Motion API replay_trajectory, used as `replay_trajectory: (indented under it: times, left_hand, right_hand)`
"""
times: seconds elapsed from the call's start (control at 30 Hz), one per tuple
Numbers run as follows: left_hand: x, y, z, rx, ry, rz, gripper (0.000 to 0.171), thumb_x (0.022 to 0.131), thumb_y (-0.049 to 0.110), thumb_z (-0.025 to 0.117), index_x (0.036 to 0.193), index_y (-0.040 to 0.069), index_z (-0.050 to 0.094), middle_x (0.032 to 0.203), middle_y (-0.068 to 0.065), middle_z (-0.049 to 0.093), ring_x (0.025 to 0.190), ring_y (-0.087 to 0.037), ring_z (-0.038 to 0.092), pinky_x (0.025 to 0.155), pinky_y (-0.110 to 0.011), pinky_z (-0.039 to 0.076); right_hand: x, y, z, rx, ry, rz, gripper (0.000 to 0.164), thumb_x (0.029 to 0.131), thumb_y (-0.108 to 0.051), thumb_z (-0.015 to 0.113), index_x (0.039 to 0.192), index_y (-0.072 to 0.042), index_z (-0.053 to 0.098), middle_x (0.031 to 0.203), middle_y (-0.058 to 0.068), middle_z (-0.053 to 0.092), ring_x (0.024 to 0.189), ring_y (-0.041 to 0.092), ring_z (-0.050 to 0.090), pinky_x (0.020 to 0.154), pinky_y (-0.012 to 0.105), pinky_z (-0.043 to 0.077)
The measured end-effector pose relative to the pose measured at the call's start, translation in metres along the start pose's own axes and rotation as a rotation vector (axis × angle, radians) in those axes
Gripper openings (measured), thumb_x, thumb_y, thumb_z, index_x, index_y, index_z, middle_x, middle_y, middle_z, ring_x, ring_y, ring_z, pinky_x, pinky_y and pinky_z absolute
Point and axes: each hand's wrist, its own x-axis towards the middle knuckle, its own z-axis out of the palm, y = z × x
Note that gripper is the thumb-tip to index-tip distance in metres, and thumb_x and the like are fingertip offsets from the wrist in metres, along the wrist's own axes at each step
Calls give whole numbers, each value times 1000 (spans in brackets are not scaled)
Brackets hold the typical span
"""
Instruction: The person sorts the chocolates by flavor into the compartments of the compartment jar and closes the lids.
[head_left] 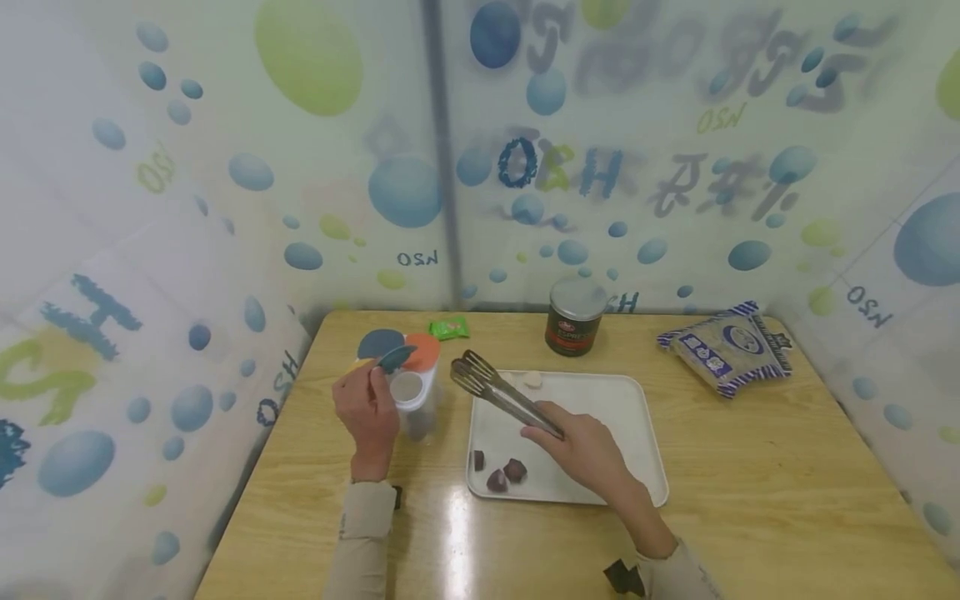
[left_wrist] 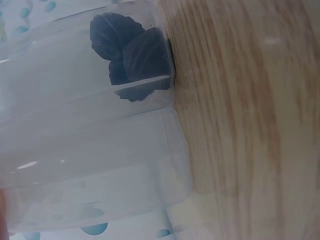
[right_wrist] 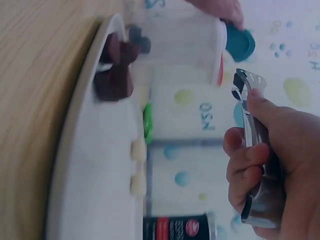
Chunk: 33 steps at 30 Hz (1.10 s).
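Observation:
My left hand (head_left: 367,412) pinches the raised teal lid (head_left: 396,358) of one compartment of a clear container (head_left: 418,421), whose round opening is exposed. Blue (head_left: 381,343) and orange lids (head_left: 423,352) cover other compartments. Dark, ridged pieces (left_wrist: 142,55) lie at the container's bottom in the left wrist view. In my right hand (head_left: 588,450) are metal tongs (right_wrist: 257,135), tips pointing toward the container, with nothing seen between them. Below is a white tray (head_left: 577,483) bearing dark purple chunks (head_left: 514,471) at its near left and pale pieces (head_left: 532,380) along the far edge.
Behind the container lies a green wrapped packet (head_left: 448,327). An espresso tin (head_left: 574,321) stands beyond the tray, and a blue-and-white striped bag (head_left: 727,350) lies at the back right. Patterned walls border the wooden table (head_left: 787,483).

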Motion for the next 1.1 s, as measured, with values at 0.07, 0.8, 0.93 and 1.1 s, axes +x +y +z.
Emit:
replay_trajectory:
  times: [0.07,0.8,0.93,1.1]
  left_hand:
    - [0,0,0,-3,2,-1,23,96,8,54,93,-7,71,83,-22,72,75,-38,65,75,-48,41]
    - [2,-2,-1,-16,15,29,24,96,9,54,92,-7,72,79,-22,70,71,-37,64,73,-50,42]
    - [1,-1,-1,-12,9,23,24,95,8,53,92,-8,71,80,-22,71,72,-38,65,74,-50,42]
    - [0,-1,-2,-5,-5,12,23,94,7,53,94,-8,71,82,-22,71,74,-38,65,75,-49,41]
  right_hand:
    - [6,-11,4,-10,-5,-59,38,94,-52,63,123,-27,65,67,-14,52,52,3,41,49,21,32]
    - [23,-36,28,-73,-35,-146,53,89,-53,68,129,-20,64,70,-17,60,51,0,40,47,19,34]
    - [16,-28,25,-56,-45,-73,58,87,-57,69,130,-19,63,70,-19,58,52,0,40,47,20,34]
    - [6,-10,18,-42,-54,44,62,85,-58,70,132,-19,61,71,-18,56,55,3,45,50,22,36]
